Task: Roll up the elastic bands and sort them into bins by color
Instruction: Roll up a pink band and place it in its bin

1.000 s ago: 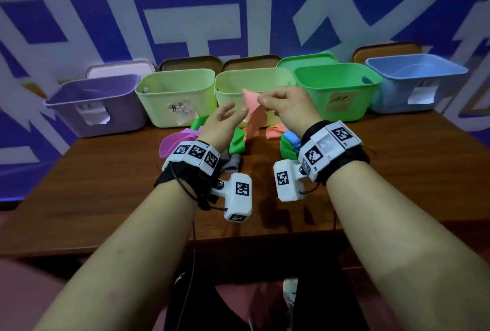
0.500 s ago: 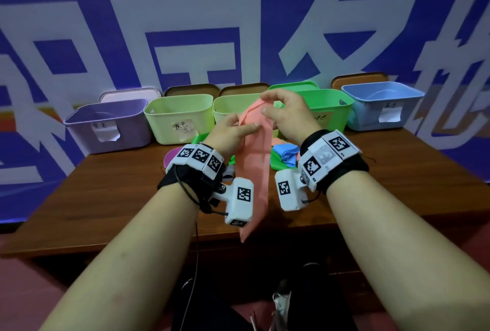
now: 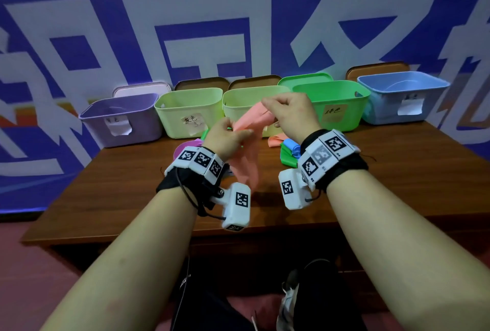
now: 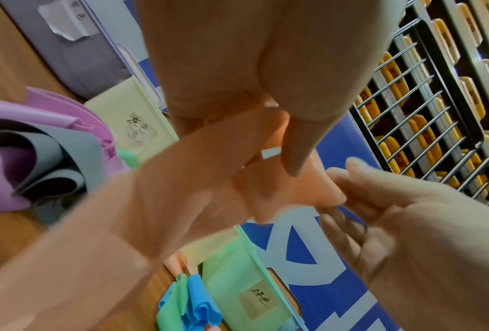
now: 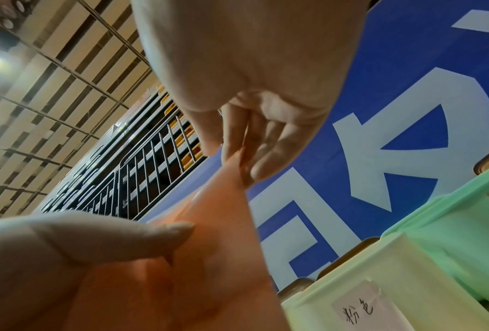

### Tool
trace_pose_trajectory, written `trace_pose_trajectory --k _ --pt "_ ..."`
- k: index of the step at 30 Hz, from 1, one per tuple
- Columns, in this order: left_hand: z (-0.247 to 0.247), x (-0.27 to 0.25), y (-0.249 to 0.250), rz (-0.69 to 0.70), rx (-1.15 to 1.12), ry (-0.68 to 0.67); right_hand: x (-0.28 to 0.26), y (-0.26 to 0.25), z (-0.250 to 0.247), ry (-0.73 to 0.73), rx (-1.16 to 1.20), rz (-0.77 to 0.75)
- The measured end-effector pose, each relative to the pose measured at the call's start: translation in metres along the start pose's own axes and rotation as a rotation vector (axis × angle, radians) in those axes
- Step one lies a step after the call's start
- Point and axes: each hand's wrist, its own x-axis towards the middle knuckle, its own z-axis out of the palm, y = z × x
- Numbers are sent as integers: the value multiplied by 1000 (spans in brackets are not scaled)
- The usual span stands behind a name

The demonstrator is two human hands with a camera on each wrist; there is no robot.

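Observation:
A pink elastic band (image 3: 248, 142) hangs in the air above the table between both hands. My right hand (image 3: 289, 115) pinches its top end (image 5: 237, 172) between thumb and fingertips. Lower and to the left, my left hand (image 3: 228, 137) grips the band (image 4: 198, 174) partway down, and the rest dangles towards the table. Loose bands lie behind the hands: purple (image 4: 39, 125) and grey (image 4: 50, 161) at left, green (image 3: 287, 157), blue (image 3: 291, 145) and another pink one (image 3: 274, 141) at right.
A row of bins stands along the table's far edge: purple (image 3: 124, 121), pale green labelled (image 3: 189, 111), a second pale green (image 3: 238, 103), bright green (image 3: 334, 102), blue (image 3: 403, 97). Lids lean behind them against a blue and white wall. Bare brown tabletop (image 3: 127, 192) lies nearer me.
Both hands lifted the pink band up off the pile. The right hand kept the top end while the left slid down along it; the hanging tail is now shorter and bunched.

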Motion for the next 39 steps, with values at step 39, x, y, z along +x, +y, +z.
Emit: trace_pose_trajectory --k 39 --pt "11 29 -7 164 -108 -37 30 50 35 -146 267 350"
